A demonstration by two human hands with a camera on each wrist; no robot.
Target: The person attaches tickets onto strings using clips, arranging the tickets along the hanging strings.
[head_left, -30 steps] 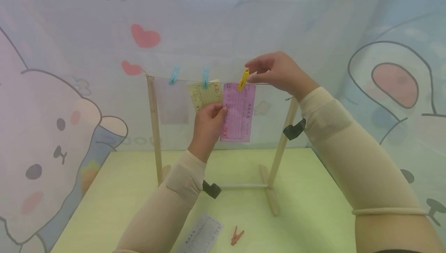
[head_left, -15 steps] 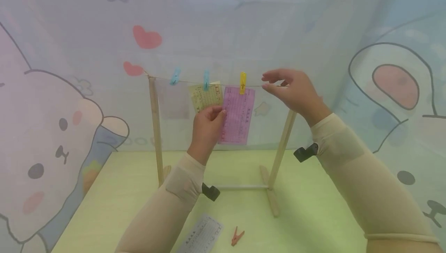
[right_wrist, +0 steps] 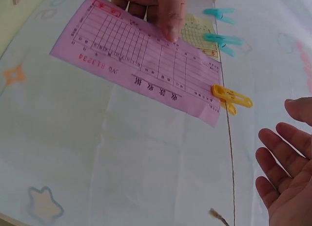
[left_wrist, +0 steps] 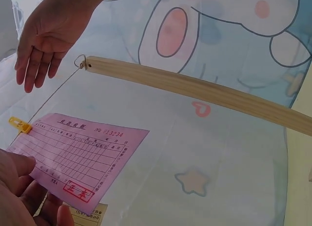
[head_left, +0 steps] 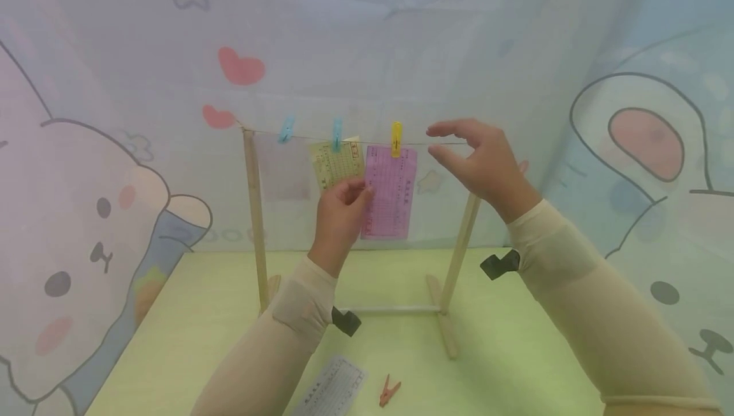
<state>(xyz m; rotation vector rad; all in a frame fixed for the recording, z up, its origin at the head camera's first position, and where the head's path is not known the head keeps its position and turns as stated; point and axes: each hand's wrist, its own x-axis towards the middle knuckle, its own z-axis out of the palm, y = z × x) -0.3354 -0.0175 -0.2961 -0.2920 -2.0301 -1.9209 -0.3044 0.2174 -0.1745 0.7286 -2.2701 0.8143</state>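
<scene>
The left hand (head_left: 341, 217) pinches the side edge of a pink slip (head_left: 394, 202) between thumb and fingers, the thumb lying on its printed face. This slip hangs from a thin string (head_left: 421, 143), where a yellow clip (head_left: 396, 138) grips its top edge. The right hand (head_left: 487, 160) is beside the yellow clip, with thumb and fingers spread well apart, and it holds nothing.

Next to the pink slip, a yellowish slip (head_left: 339, 162) hangs under a blue clip (head_left: 337, 134); the left hand is in front of its lower part, so I cannot tell for certain whether the two touch. A second blue clip (head_left: 287, 130) sits farther left on the string, which is tied to a wooden stand (head_left: 255, 212). On the tabletop (head_left: 201, 320) lie a white slip (head_left: 334, 385) and, just beside it, a reddish clip (head_left: 389, 392).
</scene>
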